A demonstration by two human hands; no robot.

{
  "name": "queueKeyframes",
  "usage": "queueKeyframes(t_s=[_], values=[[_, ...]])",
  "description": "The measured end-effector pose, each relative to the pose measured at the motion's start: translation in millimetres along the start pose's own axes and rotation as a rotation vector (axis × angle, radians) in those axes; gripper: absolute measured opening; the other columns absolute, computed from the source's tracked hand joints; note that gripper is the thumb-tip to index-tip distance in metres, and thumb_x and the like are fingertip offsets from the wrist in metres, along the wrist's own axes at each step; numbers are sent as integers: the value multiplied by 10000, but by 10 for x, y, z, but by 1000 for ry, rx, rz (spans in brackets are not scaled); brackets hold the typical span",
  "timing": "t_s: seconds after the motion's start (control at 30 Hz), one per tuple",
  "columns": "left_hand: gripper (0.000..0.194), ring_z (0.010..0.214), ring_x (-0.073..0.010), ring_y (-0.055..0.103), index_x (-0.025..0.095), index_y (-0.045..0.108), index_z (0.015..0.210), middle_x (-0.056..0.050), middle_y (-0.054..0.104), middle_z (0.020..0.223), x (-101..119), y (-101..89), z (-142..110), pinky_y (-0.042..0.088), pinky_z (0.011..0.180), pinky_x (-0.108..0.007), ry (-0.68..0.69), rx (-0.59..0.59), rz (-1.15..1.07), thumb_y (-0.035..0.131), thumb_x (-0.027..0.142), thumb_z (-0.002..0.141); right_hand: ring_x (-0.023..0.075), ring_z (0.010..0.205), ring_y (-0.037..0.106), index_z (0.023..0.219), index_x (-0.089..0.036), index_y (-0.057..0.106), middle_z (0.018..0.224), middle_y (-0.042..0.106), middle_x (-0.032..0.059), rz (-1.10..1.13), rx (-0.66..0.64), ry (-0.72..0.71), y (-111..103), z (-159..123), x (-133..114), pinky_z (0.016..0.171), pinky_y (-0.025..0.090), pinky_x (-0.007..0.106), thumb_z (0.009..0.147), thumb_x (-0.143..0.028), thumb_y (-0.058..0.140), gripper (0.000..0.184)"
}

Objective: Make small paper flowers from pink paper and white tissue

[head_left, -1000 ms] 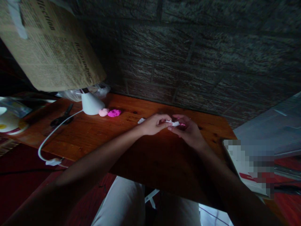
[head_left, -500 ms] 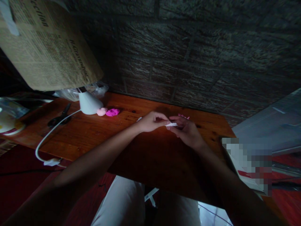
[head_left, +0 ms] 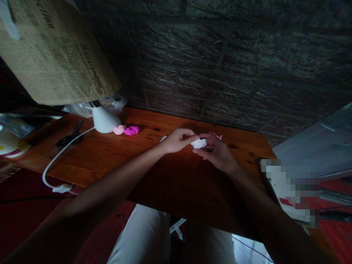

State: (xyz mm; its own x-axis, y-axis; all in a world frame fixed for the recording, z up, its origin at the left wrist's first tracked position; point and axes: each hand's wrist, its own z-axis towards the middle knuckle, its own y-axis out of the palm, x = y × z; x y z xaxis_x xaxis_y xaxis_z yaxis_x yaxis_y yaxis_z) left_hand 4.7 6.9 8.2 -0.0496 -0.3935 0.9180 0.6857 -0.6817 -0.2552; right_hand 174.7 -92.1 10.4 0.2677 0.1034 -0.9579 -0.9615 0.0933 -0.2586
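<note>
Over the wooden table, a small lump of white modelling clay (head_left: 198,143) sits between my two hands, its broad face showing. My left hand (head_left: 178,140) pinches its left edge with thumb and fingers. From the other side, my right hand (head_left: 218,153) has its fingers curled behind the clay and its thumb at the lower edge. A pink clay piece (head_left: 219,136) lies behind my right fingers, partly hidden. Beside my left wrist another white bit (head_left: 163,138) shows on the table.
A pale pink lump (head_left: 119,129) and a magenta clay lump (head_left: 132,130) lie by the white lamp base (head_left: 104,119). Black scissors (head_left: 70,137) and a white cord (head_left: 52,161) are at the left. A blurred-out object (head_left: 288,190) stands at the table's right edge. A brick wall (head_left: 192,73) rises behind.
The white clay has turned in my fingers, from thin edge-on to showing its wider face. My right fingers have shifted slightly around it; both arms stay nearly in place.
</note>
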Motion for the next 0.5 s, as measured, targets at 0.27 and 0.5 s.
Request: queueKeyframes(t_s=[0.27, 0.5], values=[[298, 798, -131, 631, 119, 735, 900, -49, 727, 869, 53, -34, -24, 470, 733, -246, -63, -72, -57, 739, 407, 825, 174, 724, 683, 1182, -217, 594, 974, 719, 46, 32, -45, -22, -13, 3, 9, 587, 592, 314, 652, -399, 878, 628], [292, 781, -121, 634, 112, 728, 868, -47, 724, 852, 42, -35, -19, 484, 752, -261, -56, -56, -126, 781, 386, 783, 147, 636, 654, 1214, -208, 604, 930, 728, 36, 35, -63, -28, -38, -2, -13, 505, 568, 284, 698, -422, 850, 611]])
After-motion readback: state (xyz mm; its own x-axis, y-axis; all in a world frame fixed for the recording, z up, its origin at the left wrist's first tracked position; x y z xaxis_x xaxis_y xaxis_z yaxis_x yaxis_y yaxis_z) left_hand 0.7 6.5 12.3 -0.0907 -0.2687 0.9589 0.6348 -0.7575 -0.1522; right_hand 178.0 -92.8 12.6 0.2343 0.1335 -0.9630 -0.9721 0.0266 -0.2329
